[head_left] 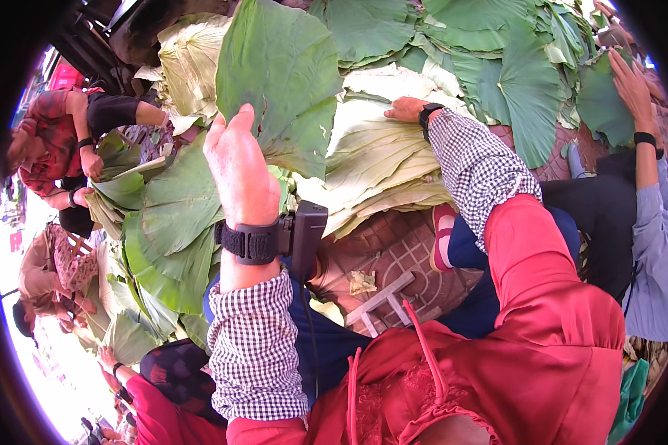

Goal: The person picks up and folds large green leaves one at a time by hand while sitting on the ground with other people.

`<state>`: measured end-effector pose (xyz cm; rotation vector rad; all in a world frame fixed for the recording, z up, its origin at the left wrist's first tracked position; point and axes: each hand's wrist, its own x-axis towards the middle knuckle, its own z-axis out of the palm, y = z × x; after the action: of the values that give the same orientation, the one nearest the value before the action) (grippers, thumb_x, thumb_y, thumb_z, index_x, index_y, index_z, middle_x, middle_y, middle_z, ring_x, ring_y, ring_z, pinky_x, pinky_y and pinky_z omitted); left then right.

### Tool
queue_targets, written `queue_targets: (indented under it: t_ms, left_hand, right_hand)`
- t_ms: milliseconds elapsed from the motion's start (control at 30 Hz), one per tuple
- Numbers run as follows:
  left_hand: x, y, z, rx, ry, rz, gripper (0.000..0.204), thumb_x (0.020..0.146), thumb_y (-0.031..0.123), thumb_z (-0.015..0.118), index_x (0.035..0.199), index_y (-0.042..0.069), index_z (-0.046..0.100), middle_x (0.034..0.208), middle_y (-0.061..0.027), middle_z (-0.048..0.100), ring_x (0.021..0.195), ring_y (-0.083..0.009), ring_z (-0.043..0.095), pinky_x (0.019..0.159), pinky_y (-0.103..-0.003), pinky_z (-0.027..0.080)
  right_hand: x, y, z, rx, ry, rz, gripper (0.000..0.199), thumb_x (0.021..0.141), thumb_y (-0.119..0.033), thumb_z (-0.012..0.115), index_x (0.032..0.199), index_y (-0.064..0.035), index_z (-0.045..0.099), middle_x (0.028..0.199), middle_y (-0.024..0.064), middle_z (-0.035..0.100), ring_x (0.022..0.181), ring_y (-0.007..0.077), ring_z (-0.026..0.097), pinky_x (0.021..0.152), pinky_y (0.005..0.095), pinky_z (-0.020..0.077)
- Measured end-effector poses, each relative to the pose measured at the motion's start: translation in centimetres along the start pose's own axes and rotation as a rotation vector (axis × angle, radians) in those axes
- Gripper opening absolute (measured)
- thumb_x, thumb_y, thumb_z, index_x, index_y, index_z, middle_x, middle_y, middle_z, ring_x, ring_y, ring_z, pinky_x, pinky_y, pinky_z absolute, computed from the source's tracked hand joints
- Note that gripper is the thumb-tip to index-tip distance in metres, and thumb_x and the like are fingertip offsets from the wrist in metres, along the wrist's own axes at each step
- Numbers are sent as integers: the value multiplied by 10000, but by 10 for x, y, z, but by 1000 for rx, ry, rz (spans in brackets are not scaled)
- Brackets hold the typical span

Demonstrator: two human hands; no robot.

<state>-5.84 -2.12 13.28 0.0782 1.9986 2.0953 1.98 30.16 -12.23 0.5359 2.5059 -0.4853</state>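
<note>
My left hand (241, 167) is raised and closed on the edge of a large green lotus leaf (282, 81), thumb uppermost. The leaf stands tilted upward, partly covering the pile behind it. Resting on a stack of pale, yellowish dried leaves (386, 152) is my right hand (407, 110), its fingers stretched toward the left and holding nothing I can see. The stack lies in front of me, its leaves overlapping and folded at the edges. More broad green leaves (174, 200) lie beside my left wrist.
A heap of green leaves (508, 81) spreads across the far right. Co-workers sit close by: one in a red patterned shirt (48, 133) at left, another in a grey-blue sleeve (649, 245) at right, touching a leaf. Red paving (378, 248) shows between my knees.
</note>
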Motion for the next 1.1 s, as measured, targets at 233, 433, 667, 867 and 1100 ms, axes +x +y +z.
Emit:
queue_targets:
  t_ms: [233,433,667,867,1100]
  left_hand:
    - [21,-23,0,165,78,228,290,832,111,569,1063,-63,572,994,-166,612,869,-236,572,795,-334,436]
    - [4,-28,16,669,28,426,213,853,176,509,1003,65,610,867,-187,640,824,-365,601,739,-424,456]
    - [-29,-64,38,690,-417,378,262,822,167,501,1029,45,608,932,-225,627,929,-388,586,813,-442,447]
    - [-35,-107,36,683,-868,304,340,717,124,571,1048,52,610,979,-234,623,956,-371,591,833,-403,459]
    - [-52,-94,44,763,-591,274,251,768,253,624,944,81,672,851,-200,649,831,-330,634,756,-398,488]
  right_hand:
    - [-99,-51,-41,-8,73,-185,449,867,-363,500,1139,-15,583,1141,188,587,1086,344,533,945,388,405]
    - [-224,-108,-44,-209,463,-561,273,686,-99,631,956,-58,623,918,89,610,938,284,547,773,373,495]
    - [-267,-146,-29,-260,705,-611,164,667,-41,571,825,-84,586,718,32,548,783,223,553,629,332,502]
    - [-257,-149,-45,-229,1048,-596,157,709,-86,568,864,-109,585,687,18,555,680,197,565,598,330,466]
    - [-249,-156,-56,104,971,-751,227,743,-74,633,969,-86,617,772,84,605,726,259,605,651,341,498]
